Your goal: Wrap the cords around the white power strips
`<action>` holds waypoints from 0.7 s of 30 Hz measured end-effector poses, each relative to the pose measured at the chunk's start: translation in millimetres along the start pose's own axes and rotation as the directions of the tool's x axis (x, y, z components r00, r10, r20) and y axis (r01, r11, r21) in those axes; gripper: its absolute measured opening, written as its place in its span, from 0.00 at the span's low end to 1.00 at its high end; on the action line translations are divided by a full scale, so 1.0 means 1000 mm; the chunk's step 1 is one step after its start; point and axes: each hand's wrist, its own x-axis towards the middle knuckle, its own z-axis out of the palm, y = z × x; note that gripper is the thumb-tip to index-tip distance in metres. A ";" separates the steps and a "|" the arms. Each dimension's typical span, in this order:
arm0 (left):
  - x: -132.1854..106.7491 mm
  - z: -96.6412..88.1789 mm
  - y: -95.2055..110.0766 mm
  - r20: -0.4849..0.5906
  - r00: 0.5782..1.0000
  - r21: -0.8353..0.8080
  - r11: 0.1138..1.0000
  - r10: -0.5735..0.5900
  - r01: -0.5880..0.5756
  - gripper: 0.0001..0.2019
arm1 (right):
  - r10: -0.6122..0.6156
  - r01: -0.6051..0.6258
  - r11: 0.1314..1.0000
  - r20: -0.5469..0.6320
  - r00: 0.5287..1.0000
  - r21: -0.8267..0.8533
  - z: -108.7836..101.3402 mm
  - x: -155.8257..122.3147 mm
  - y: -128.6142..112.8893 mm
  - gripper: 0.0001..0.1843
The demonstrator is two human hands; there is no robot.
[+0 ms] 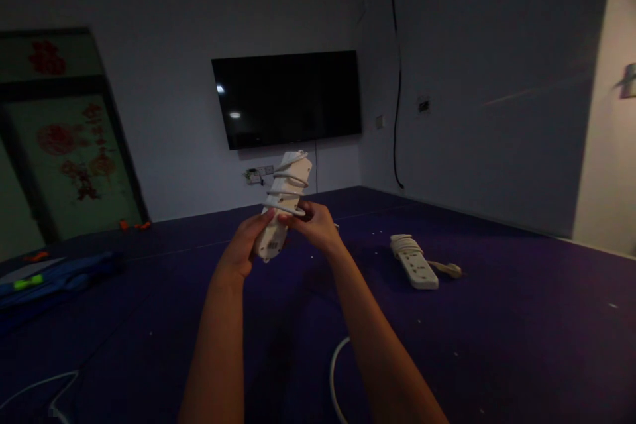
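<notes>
A white power strip [273,232] is held up in front of me, its underside with screw holes turned my way. Several loose turns of its white cord [288,193] go around the upper part. My left hand [246,242] grips the lower left edge, thumb on the underside. On the right side, my right hand [315,225] pinches a turn of the cord against the strip; its other fingers are partly hidden behind. More white cable [334,371] lies on the floor beneath my right forearm.
A second power strip [417,268] lies on the purple floor [497,318] at right, its cord wound around one end and its plug [451,269] beside it. Blue cloth [64,278] and another thin cable [44,381] lie at left. A television [293,99] hangs on the far wall.
</notes>
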 end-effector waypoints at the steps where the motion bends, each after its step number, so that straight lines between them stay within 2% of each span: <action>1: 0.001 0.001 0.000 -0.052 0.998 0.046 0.998 0.035 -0.033 0.24 | 0.002 -0.003 0.999 -0.027 1.000 -0.033 0.000 0.001 0.001 0.21; 3: 0.002 0.003 0.000 -0.136 0.980 0.172 0.978 0.146 -0.121 0.24 | 0.000 -0.007 0.996 -0.069 0.998 -0.093 0.000 0.002 0.003 0.20; 6: 0.002 0.006 0.000 -0.189 0.897 0.409 0.862 0.400 -0.299 0.29 | 0.002 -0.029 0.983 -0.149 0.989 -0.183 -0.002 0.003 0.003 0.19; 8: 0.000 0.007 0.001 -0.106 0.831 0.556 0.726 0.545 -0.405 0.34 | -0.002 -0.047 0.968 -0.195 0.981 -0.247 -0.004 0.003 0.002 0.19; 10: -0.002 0.009 0.003 0.035 0.789 0.661 0.578 0.613 -0.478 0.38 | -0.023 -0.047 0.950 -0.217 0.976 -0.308 -0.007 0.003 -0.001 0.20; 12: -0.004 0.014 0.002 0.112 0.771 0.738 0.467 0.627 -0.487 0.40 | -0.057 -0.030 0.930 -0.224 0.973 -0.366 -0.008 0.001 -0.006 0.20; 14: -0.004 0.020 0.000 0.090 0.750 0.801 0.400 0.655 -0.445 0.40 | -0.078 -0.026 0.908 -0.229 0.970 -0.419 -0.007 -0.002 -0.014 0.19; 16: -0.003 0.026 -0.006 0.040 0.705 0.845 0.353 0.708 -0.402 0.38 | -0.064 -0.061 0.883 -0.246 0.967 -0.466 -0.005 -0.006 -0.023 0.18; 19: -0.001 0.031 -0.013 -0.012 0.639 0.865 0.328 0.769 -0.380 0.34 | 0.007 -0.167 0.820 -0.283 0.959 -0.548 -0.001 -0.011 -0.035 0.19; 21: -0.001 0.031 -0.016 -0.033 0.647 0.861 0.351 0.762 -0.369 0.32 | 0.038 -0.213 0.770 -0.291 0.956 -0.601 0.002 -0.014 -0.041 0.22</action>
